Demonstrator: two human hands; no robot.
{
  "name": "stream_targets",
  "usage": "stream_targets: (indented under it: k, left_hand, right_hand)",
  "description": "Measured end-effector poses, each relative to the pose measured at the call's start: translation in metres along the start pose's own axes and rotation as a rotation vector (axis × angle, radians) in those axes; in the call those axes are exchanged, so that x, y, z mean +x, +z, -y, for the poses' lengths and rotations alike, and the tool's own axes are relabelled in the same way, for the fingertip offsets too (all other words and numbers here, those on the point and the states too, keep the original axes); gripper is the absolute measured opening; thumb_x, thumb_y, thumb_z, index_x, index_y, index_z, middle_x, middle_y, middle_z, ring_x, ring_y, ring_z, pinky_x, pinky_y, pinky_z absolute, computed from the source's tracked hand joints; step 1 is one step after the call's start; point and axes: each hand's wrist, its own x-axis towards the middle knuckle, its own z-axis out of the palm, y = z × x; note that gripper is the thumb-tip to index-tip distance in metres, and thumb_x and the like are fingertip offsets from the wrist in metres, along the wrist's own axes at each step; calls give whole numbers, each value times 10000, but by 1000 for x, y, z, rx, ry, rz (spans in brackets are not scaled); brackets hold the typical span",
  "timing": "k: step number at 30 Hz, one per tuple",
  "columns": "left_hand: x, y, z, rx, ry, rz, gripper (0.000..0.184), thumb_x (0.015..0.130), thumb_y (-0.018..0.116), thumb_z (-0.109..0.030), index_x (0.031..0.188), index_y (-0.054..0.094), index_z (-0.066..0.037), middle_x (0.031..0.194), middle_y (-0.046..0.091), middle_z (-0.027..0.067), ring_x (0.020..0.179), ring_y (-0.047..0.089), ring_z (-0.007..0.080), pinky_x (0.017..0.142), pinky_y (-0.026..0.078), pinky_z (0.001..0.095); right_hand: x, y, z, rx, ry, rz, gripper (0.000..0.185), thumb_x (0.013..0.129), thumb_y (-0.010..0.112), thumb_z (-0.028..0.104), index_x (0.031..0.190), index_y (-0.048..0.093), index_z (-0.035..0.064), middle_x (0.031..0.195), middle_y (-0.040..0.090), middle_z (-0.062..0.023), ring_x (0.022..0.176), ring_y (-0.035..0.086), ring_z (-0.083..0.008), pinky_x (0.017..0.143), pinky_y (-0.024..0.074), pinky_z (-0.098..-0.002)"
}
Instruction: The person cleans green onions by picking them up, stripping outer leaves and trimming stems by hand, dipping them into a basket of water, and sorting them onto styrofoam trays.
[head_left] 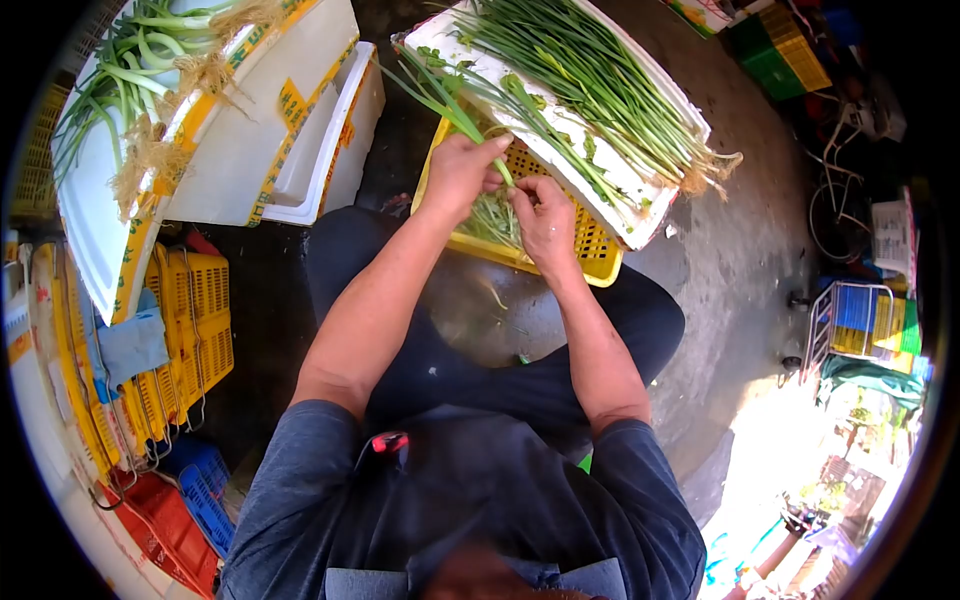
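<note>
My left hand [458, 178] is closed around the stalk of a green onion [455, 112], its leaves pointing up and to the left. My right hand [546, 218] pinches the lower end of the same stalk, thumb and fingers together. Both hands are above a yellow plastic crate [600, 268] between my knees, with pale green trimmings [490, 220] inside. Just beyond it, a white foam board [640, 222] bears a thick bunch of green onions [590, 85], roots toward the lower right. A few loose stalks [560, 140] lie beside the bunch.
At the upper left, green stalks with long roots [140, 75] lie on a white foam box [215, 165]. Yellow crates [200, 315], a blue crate [205, 490] and a red crate [165, 535] line the left. A metal cart [850, 320] stands at the right.
</note>
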Motion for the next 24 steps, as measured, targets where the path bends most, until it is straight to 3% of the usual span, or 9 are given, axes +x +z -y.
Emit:
stream_targets:
  k: [4,7,10,13,16,19,24]
  left_hand:
    - [0,2,0,-78,-11,118,280,904,745,-277,987,635,-33,854,689,57,607,602,112,573,499,251]
    - [3,1,3,-84,-53,192,268,925,718,-279,1024,642,-42,878,699,51,624,598,104,601,495,250]
    - [2,3,5,-33,-40,209,245,941,696,-266,1027,646,-42,880,702,54,634,607,104,605,494,252]
    - [2,3,7,44,-17,212,228,957,675,-248,1042,642,-39,885,703,61,650,619,109,604,498,256]
    - [6,2,10,29,-18,206,222,973,649,-229,1062,629,-26,900,701,73,664,631,119,615,518,272]
    - [7,2,12,-34,-43,186,222,987,624,-214,1076,616,-10,920,697,90,673,640,131,631,540,291]
    - [9,-2,10,-56,-46,137,215,998,602,-202,1069,612,1,927,691,104,684,650,145,643,554,306]
  right_hand:
    - [-4,-2,-7,348,240,29,90,905,677,82,948,662,5,788,655,-36,703,607,-124,662,491,-283]
    - [-5,-5,-10,437,281,54,76,932,658,86,936,647,10,784,614,22,724,543,-49,647,458,-231]
    - [-7,-9,-12,412,323,93,71,940,646,86,947,623,19,802,611,24,723,532,-47,660,448,-217]
    - [-11,-7,-17,448,273,75,62,978,618,78,956,590,27,797,543,56,705,449,-29,607,364,-199]
    - [-13,-8,-16,368,204,31,51,1004,570,78,995,558,29,824,560,34,751,486,-51,683,412,-206]
    - [-16,-8,-15,594,154,-82,56,1021,546,83,1014,524,32,834,572,-9,790,525,-86,782,450,-229]
    - [-17,-21,-12,816,282,-147,72,1019,552,83,994,494,48,827,570,-51,780,553,-131,926,500,-341]
